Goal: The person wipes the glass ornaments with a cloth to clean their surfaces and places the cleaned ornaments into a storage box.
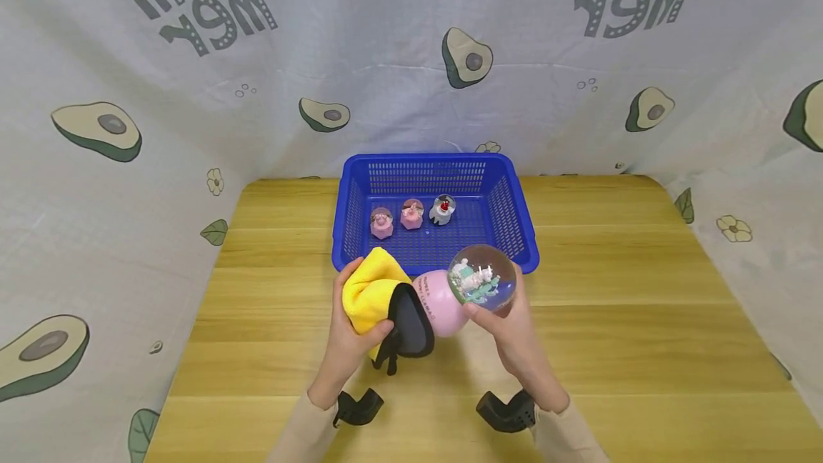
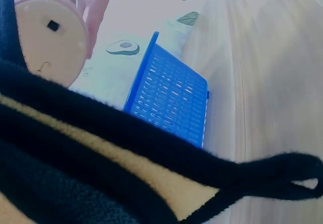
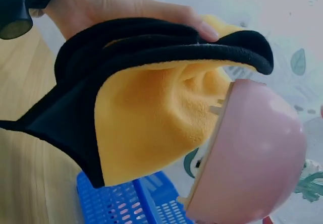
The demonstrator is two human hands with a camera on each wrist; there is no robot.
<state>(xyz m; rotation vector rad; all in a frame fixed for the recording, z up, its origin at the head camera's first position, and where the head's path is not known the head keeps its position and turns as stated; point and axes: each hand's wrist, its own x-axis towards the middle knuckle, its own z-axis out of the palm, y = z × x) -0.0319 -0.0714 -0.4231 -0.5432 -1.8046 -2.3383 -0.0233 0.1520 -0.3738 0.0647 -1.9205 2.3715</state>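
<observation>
My right hand (image 1: pixel 517 331) grips a snow globe by its clear dome (image 1: pixel 484 277), which has white and green figures inside. Its pink base (image 1: pixel 440 302) carries dark lettering and points left. The underside (image 2: pixel 50 37) of the base faces the left wrist camera and shows a small black square. In my left hand (image 1: pixel 350 324) is a bunched yellow cloth (image 1: pixel 369 295) with a dark grey back and black edging. My left thumb pinches the cloth in the right wrist view. The cloth (image 3: pixel 151 118) hangs right beside the base's underside.
Behind the hands stands a blue plastic basket (image 1: pixel 341 234) with slotted walls. Two small pink globes (image 1: pixel 382 223) and a small white globe (image 1: pixel 442 210) with a red figure sit in it. A wooden table (image 1: pixel 630 306) lies beneath, and a curtain printed with avocados (image 1: pixel 386 77) hangs behind.
</observation>
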